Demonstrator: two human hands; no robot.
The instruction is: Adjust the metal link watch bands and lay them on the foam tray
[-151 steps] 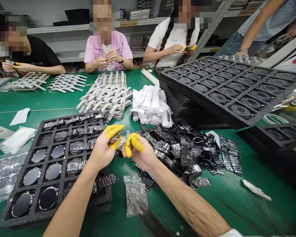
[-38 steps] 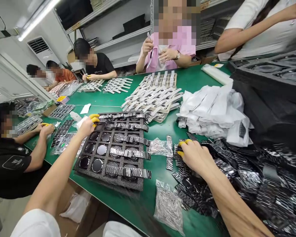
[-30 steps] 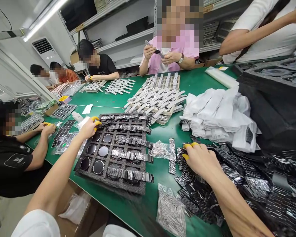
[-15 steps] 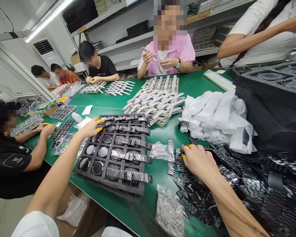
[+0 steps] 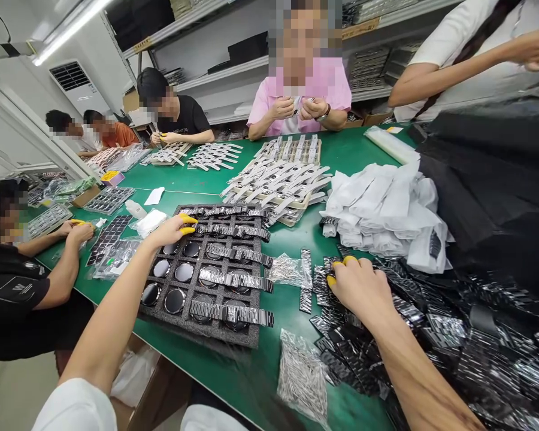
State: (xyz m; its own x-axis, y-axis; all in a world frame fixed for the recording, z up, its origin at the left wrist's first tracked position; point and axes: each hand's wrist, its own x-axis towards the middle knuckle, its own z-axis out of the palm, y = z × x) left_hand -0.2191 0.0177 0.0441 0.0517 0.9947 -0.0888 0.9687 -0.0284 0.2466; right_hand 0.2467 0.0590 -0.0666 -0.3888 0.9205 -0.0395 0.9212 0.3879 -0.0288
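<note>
My left hand (image 5: 169,231), with yellow finger covers, reaches over the far left part of a dark foam tray (image 5: 186,326). Its fingertips close around the left end of a black metal-link watch band (image 5: 233,231) in the tray. Round dark watch faces (image 5: 175,301) sit in the tray's pockets, and several link bands lie across its right columns. Also wearing yellow finger covers, my right hand (image 5: 363,290) rests at the left edge of a heap of black link bands (image 5: 431,317). Its fingers curl over a watch band (image 5: 321,281), partly hiding it.
Bags of small metal pins (image 5: 303,374) lie right of the tray. White wrapped packets (image 5: 381,209) are piled beyond the heap, beside black sheeting (image 5: 480,179). Trays of light-strapped watches (image 5: 278,179) stand farther back. Co-workers sit around the green table (image 5: 161,344).
The view has shifted slightly. My left fingertips have moved a little to the right along the band, while my right hand stays at the heap. The person opposite has raised both hands.
</note>
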